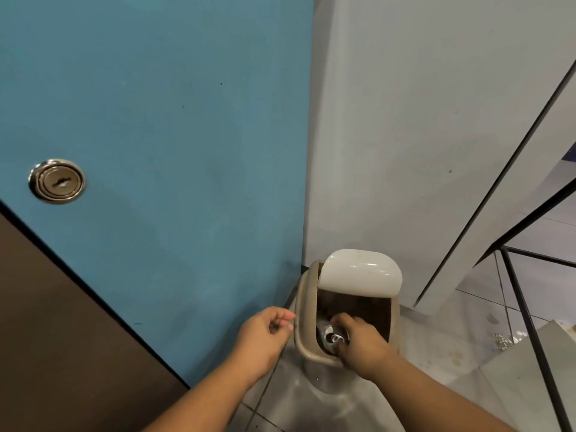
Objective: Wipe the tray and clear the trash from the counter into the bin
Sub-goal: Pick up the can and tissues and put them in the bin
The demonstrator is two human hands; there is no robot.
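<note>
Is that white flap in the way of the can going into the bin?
No. The white flap is tipped up at the far side, leaving the mouth of the bin open. The right hand grips the can already within the rim, and nothing visible lies between it and the bin's inside.

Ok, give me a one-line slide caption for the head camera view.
Right hand holds a metal can in the mouth of a beige swing-lid bin, left hand beside its rim.
</note>
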